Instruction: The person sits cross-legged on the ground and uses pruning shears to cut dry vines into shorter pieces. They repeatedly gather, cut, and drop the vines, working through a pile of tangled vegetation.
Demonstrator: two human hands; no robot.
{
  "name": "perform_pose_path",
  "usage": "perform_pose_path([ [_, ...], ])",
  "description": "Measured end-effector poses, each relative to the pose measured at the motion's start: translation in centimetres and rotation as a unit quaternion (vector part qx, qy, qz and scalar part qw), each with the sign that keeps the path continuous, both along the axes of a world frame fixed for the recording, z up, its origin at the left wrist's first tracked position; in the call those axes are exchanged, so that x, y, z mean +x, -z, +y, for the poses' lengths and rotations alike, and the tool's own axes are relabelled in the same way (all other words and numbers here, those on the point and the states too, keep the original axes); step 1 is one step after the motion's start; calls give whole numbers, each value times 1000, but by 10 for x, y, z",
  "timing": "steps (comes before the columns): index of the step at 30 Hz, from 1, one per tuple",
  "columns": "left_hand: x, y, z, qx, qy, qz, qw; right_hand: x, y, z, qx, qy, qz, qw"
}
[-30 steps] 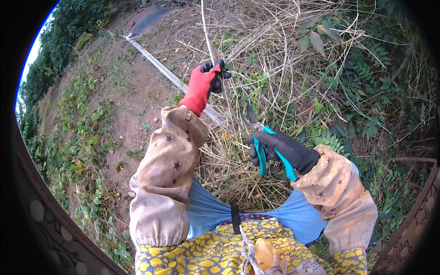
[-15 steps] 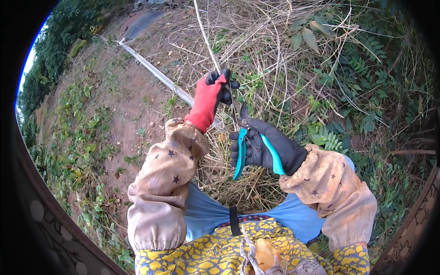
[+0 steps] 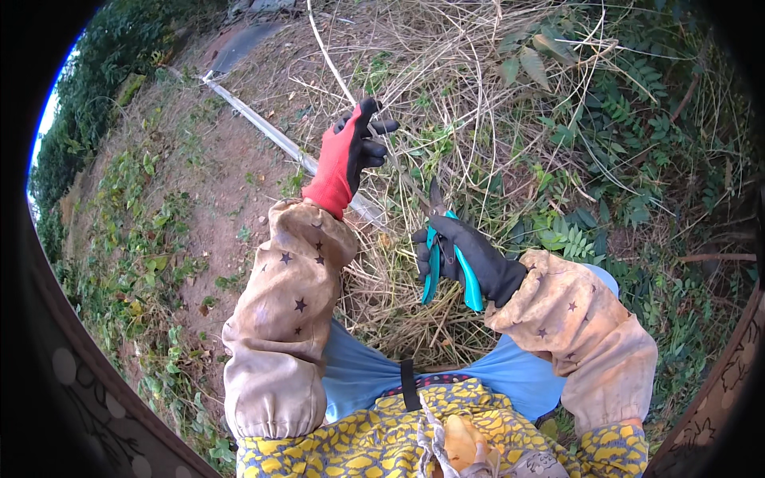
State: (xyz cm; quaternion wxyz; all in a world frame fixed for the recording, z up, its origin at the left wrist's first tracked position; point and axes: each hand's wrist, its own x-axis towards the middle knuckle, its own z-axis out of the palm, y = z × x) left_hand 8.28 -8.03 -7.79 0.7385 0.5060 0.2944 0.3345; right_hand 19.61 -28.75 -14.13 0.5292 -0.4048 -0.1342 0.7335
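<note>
My left hand [image 3: 351,155], in a red glove with black fingers, is around a long, thin, pale stem [image 3: 325,49]. Its fingers are partly loosened, and the stem passes behind them and slants down to the right. My right hand [image 3: 478,259], in a black glove, grips pruning shears [image 3: 472,283] with teal handles. The handles stand somewhat apart, and the dark blades [image 3: 435,197] point up beside the stem's lower part. Whether the blades touch the stem I cannot tell.
Dry, tangled stalks [image 3: 470,88] spread ahead and beneath my hands. Green leafy plants [image 3: 637,159] grow on the right, low weeds [image 3: 147,239] on the left. A pale pole [image 3: 263,123] lies across bare soil [image 3: 211,179] behind my left hand.
My left hand has shifted left with the stem, its fingers looser. My right hand has moved slightly right and up, and the shears' handles are closer together.
</note>
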Motion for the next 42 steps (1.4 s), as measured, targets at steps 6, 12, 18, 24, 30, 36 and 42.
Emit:
perform_pose_path([
  [6,-17,-8,35,16,-80,-3,997,-4,9,-14,21,-38,-70,997],
  [12,-15,-7,38,32,-97,33,994,-6,9,-17,9,-32,-123,992],
  [18,-26,1,50,25,-102,12,994,11,-24,-23,30,-70,-27,997],
  [24,-23,8,45,58,-66,34,996,2,-16,-17,32,5,-174,984],
  [30,-21,19,33,81,-44,41,995,9,-34,-14,84,-25,-5,996],
  [36,-7,19,13,109,-23,81,990,4,-30,-9,20,-95,-94,991],
  [42,-8,14,-3,58,53,44,996,1,-32,-8,15,-88,23,996],
])
